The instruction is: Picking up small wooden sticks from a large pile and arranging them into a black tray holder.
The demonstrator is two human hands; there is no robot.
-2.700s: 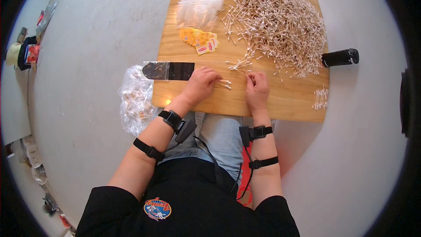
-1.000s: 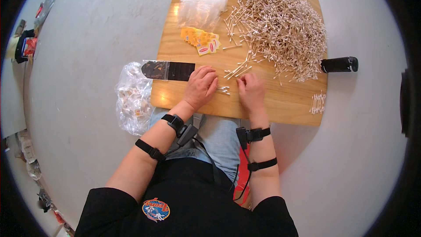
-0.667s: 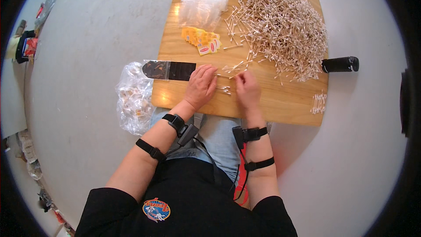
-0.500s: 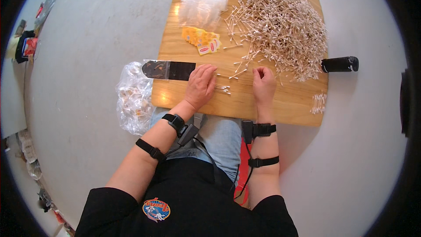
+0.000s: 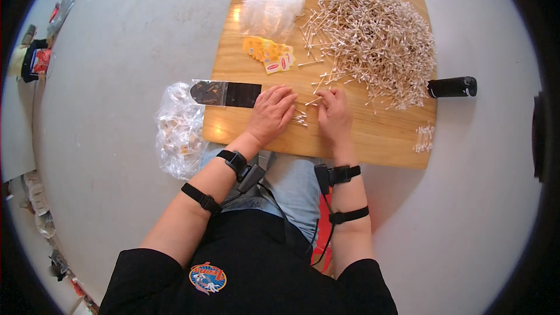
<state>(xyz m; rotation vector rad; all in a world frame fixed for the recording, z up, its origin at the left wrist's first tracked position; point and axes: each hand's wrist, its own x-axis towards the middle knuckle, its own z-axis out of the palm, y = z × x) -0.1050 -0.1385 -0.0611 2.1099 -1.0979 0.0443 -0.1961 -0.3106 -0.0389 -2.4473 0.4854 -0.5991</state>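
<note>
My left hand (image 5: 273,111) lies palm down near the table's front edge, fingers stretched to the right. It covers the right end of a black strip (image 5: 243,94) that has a clear plastic bag (image 5: 209,93) at its left end. White-tipped cotton swabs (image 5: 299,118) stick out beside its thumb; how they sit under the palm is hidden. Close by on the right, my right hand (image 5: 335,115) is closed in a pinch on a single cotton swab (image 5: 313,101), whose tip points toward my left fingers.
A big heap of cotton swabs (image 5: 379,38) fills the far right of the wooden table (image 5: 373,140). Clear bags (image 5: 271,9) and yellow cards (image 5: 268,51) lie far left. A black cylinder (image 5: 452,87) and a small swab group (image 5: 424,139) sit right; a filled plastic bag (image 5: 178,131) hangs left.
My right hand has moved left, closer to my left hand, and now pinches a cotton swab. My left fingers have stretched out a little further to the right.
</note>
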